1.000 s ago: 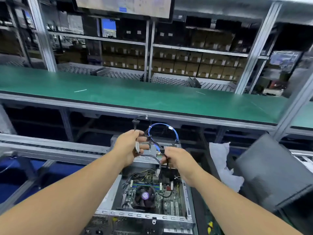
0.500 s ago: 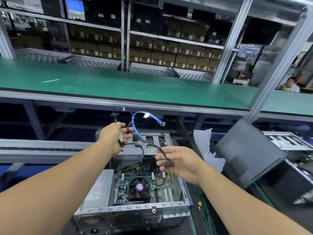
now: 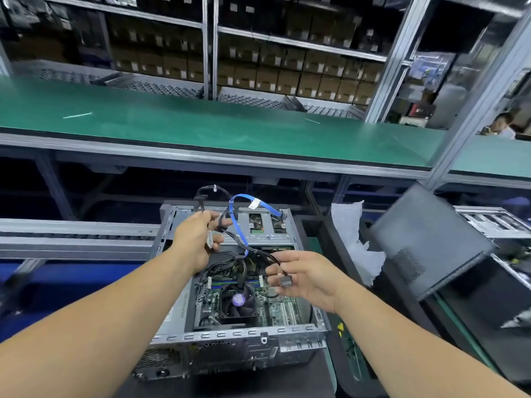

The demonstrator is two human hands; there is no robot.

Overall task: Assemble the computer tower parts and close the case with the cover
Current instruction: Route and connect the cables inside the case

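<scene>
An open computer case [image 3: 230, 334] lies on its side in front of me, with the motherboard and its black CPU fan [image 3: 238, 303] exposed. My left hand [image 3: 195, 239] grips a bundle of black cables [image 3: 214, 193] together with a blue data cable [image 3: 238, 222] above the drive cage [image 3: 258, 225]. My right hand [image 3: 304, 275] holds a black connector [image 3: 286, 281] at the end of a black cable, above the motherboard. The dark side cover [image 3: 425, 239] leans tilted to the right of the case.
A green workbench shelf [image 3: 230, 130] runs across above the case. A white foam wrapper [image 3: 353, 242] stands between case and cover. Another open case [image 3: 494, 225] sits at the far right. A roller conveyor rail [image 3: 74, 237] runs left. A person [image 3: 501, 126] sits far right.
My right hand has drawn the black connector down and right, away from the left hand, and the cable stretches between them. The view has tilted down toward the case.
</scene>
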